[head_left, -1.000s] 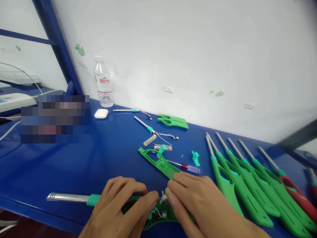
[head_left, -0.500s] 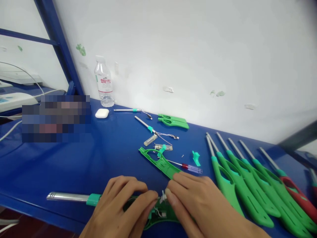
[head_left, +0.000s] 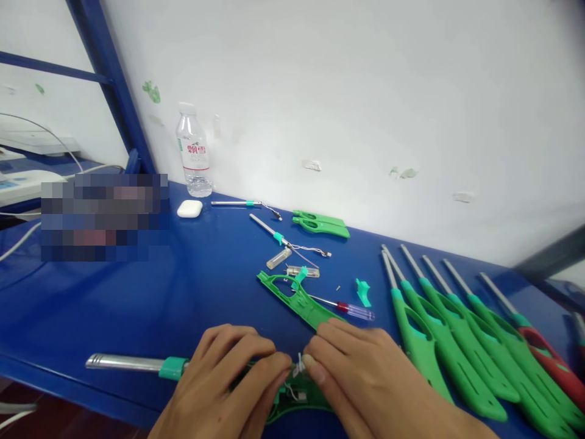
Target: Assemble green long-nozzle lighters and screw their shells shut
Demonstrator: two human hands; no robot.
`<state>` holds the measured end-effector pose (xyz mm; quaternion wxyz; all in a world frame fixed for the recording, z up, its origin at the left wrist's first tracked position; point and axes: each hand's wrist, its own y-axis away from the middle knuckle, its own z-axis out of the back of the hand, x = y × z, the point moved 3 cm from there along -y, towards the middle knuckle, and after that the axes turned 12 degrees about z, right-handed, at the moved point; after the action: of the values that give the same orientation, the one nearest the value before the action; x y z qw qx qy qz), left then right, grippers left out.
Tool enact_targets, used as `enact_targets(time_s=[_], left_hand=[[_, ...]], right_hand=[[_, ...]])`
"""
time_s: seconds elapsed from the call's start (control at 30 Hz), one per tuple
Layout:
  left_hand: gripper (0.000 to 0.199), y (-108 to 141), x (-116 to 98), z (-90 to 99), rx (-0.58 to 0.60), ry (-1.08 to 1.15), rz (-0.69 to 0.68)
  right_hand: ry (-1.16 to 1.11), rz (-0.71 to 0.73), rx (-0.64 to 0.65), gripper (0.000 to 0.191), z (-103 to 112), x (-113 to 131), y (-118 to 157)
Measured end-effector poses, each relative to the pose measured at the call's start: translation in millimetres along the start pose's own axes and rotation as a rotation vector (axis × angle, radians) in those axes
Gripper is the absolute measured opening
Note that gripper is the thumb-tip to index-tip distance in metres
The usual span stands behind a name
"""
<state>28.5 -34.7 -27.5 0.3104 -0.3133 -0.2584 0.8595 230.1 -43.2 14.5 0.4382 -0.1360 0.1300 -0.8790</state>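
Observation:
My left hand [head_left: 228, 384] is closed over the green half-shell [head_left: 292, 414] of a lighter, whose silver tube [head_left: 125, 363] and teal collar [head_left: 172, 368] stick out to the left. My right hand [head_left: 361, 372] is closed on the right part of the same shell, its thumb and fingertips at a small whitish part [head_left: 299, 366]. Thin white wires and a small metal piece show inside the shell between the hands. Just behind the hands lies another open green half-shell [head_left: 301, 305], a teal piece [head_left: 300, 277] on it.
Behind are a screwdriver [head_left: 356, 311], a teal trigger [head_left: 363, 292], clear fuel tanks [head_left: 278, 258], wired tubes [head_left: 265, 228] and green shells [head_left: 322, 224]. Assembled lighters [head_left: 461, 341] lie at right. A bottle [head_left: 194, 152] and white case [head_left: 189, 209] stand by the wall.
The view has shifted very slightly. Both hands keep their hold on the shell, with only a tiny movement of the right fingers at the whitish part.

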Motion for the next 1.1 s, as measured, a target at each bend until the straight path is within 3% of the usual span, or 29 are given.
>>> enact_targets(time_s=[0.6,1.1], left_hand=[[0.025,-2.0,-1.8,0.5,-0.027,0.001,-0.016],[0.029,-1.7,0.3,0.4,-0.017,0.019,-0.050]], right_hand=[[0.065,0.056,0.017,0.050,-4.3,3.1,-1.3],[0.155,0.106,-0.032,0.049,-7.0,7.1,0.3]])
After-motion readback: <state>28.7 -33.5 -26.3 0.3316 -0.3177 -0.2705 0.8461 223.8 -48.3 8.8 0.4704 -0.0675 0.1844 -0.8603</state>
